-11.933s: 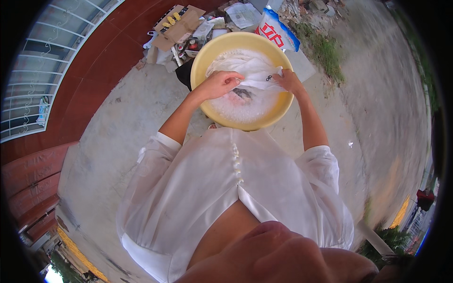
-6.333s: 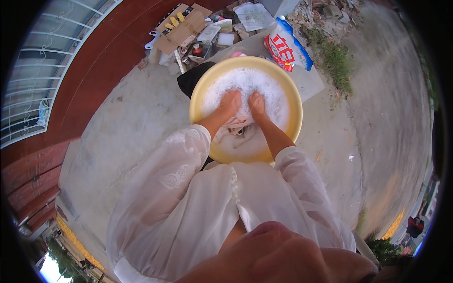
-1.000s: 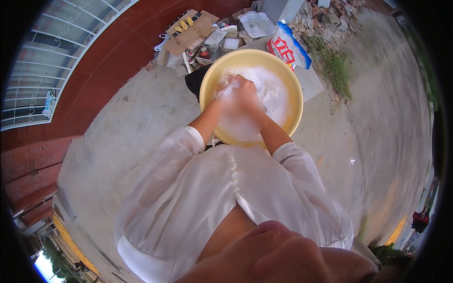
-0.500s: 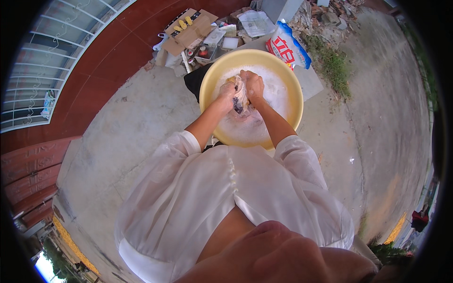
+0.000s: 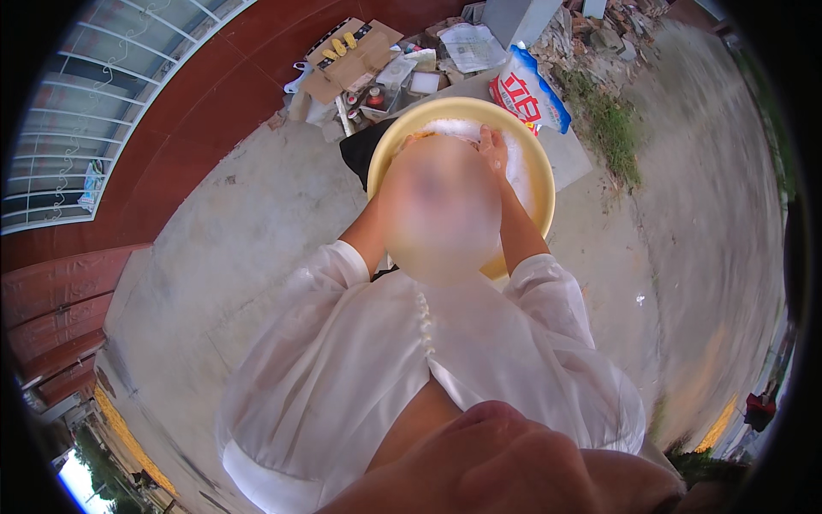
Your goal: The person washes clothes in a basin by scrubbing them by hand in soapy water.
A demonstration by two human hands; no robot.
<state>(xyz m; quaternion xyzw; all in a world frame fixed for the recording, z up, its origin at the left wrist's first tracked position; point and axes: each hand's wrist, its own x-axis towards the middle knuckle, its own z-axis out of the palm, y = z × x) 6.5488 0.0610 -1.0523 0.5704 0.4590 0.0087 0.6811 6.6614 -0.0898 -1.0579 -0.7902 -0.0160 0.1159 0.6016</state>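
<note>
A wide yellow basin [image 5: 541, 176] full of white suds [image 5: 519, 168] stands on the concrete in front of me. A blurred patch covers its middle. My right hand [image 5: 492, 147] reaches over the far part of the basin, fingers together in the suds; what they grip is hidden. My left forearm [image 5: 364, 236] runs up into the blurred patch, and my left hand is hidden there. Both sleeves of my white blouse are pushed up to the elbows.
A white, red and blue detergent bag [image 5: 527, 94] leans just behind the basin. Flattened cardboard [image 5: 347, 60], papers and small containers lie at the back left by a red wall [image 5: 214, 86] with a barred window [image 5: 86, 111]. Weeds [image 5: 608, 128] and rubble [image 5: 599, 34] lie at the right.
Half a second ago both hands held a wet cloth up over the basin's middle. Now my right hand is further back over the suds; the cloth and my left hand are hidden.
</note>
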